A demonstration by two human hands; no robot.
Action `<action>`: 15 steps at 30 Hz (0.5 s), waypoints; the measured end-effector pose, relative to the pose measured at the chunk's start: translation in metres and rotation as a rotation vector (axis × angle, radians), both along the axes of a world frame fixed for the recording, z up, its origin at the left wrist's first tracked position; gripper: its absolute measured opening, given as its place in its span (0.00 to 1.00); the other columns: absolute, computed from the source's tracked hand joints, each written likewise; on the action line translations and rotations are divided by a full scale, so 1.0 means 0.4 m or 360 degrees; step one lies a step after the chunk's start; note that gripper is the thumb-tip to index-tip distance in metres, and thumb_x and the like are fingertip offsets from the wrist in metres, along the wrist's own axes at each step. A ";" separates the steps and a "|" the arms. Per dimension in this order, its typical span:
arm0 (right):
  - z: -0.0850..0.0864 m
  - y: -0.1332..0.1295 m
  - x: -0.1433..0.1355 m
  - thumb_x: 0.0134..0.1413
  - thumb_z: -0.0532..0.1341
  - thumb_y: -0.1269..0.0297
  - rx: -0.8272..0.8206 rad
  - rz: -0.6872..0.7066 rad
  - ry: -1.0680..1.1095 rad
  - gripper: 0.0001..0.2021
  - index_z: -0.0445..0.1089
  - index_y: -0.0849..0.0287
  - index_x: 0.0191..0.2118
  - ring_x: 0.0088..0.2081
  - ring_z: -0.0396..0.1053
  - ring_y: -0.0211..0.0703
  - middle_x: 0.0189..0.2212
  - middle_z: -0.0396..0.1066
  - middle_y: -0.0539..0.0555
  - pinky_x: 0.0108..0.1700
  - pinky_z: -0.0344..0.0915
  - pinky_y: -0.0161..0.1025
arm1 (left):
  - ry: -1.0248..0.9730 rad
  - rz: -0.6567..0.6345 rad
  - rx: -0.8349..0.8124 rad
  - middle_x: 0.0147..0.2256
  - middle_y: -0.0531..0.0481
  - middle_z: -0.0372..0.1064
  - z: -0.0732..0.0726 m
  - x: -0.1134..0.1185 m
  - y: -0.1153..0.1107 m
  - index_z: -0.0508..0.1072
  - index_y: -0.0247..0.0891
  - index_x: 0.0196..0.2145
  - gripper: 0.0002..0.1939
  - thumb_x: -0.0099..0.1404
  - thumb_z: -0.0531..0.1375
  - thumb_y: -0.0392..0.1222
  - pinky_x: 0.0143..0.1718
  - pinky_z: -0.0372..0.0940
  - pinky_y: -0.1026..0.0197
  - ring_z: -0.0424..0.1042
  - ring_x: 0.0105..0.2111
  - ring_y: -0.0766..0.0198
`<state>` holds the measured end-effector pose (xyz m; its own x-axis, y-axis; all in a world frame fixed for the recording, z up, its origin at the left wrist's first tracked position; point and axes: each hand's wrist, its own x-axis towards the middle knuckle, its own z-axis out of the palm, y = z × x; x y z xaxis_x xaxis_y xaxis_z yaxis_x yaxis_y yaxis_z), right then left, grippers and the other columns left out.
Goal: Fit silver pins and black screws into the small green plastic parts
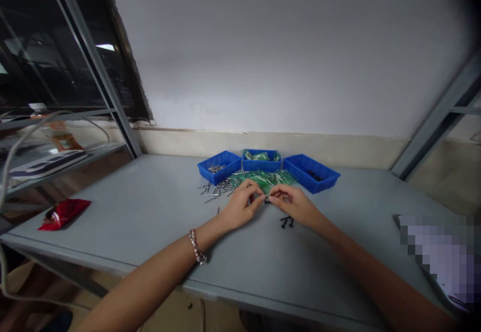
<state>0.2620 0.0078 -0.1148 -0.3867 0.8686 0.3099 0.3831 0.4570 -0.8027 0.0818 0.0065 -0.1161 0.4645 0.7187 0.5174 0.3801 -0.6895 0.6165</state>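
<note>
On the grey desk point(143, 221), a shiny red packet point(69, 213) lies far left. Silver metal pins point(224, 185) spill beside a blue plastic tray point(206, 173). The left hand point(241, 206) and right hand point(295, 204) nearly meet, fingers curled at a tiny dark piece point(267, 200); whether gripped, I cannot tell. Black headed pins point(287, 221) lie just beside the right hand.

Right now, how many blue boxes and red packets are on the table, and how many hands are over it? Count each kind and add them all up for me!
Blue boxes: 3 (left box, middle box, right box)
Red packet: 1
Hands: 2 (left hand, right hand)
Total: 6
</note>
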 end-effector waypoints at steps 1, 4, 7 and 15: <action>-0.002 0.001 0.001 0.49 0.57 0.62 0.0004 -0.0006 0.0006 0.06 0.65 0.57 0.31 0.29 0.62 0.37 0.24 0.64 0.49 0.33 0.61 0.36 | -0.0007 0.0005 0.0005 0.34 0.48 0.58 -0.001 0.000 0.001 0.67 0.35 0.31 0.08 0.63 0.52 0.41 0.31 0.60 0.64 0.60 0.30 0.67; -0.006 0.002 0.002 0.46 0.60 0.61 -0.0029 -0.0044 0.0009 0.09 0.65 0.58 0.35 0.26 0.61 0.36 0.24 0.63 0.48 0.30 0.60 0.35 | -0.0027 0.0027 0.0022 0.35 0.48 0.58 -0.003 0.000 0.002 0.66 0.35 0.31 0.07 0.63 0.52 0.41 0.31 0.60 0.63 0.60 0.29 0.68; -0.002 -0.003 0.001 0.46 0.59 0.59 -0.0066 -0.0065 -0.0022 0.09 0.66 0.58 0.34 0.26 0.60 0.36 0.25 0.63 0.49 0.29 0.60 0.35 | -0.0033 0.0047 0.0035 0.34 0.48 0.58 -0.003 0.000 0.002 0.66 0.35 0.32 0.07 0.63 0.52 0.40 0.32 0.60 0.63 0.60 0.29 0.68; 0.022 -0.012 0.004 0.51 0.54 0.62 0.0116 -0.0116 -0.0126 0.07 0.66 0.58 0.29 0.26 0.61 0.36 0.24 0.66 0.50 0.30 0.59 0.35 | 0.0015 0.0082 0.0048 0.37 0.48 0.56 -0.008 -0.001 0.003 0.65 0.36 0.35 0.07 0.64 0.51 0.42 0.34 0.61 0.60 0.60 0.30 0.67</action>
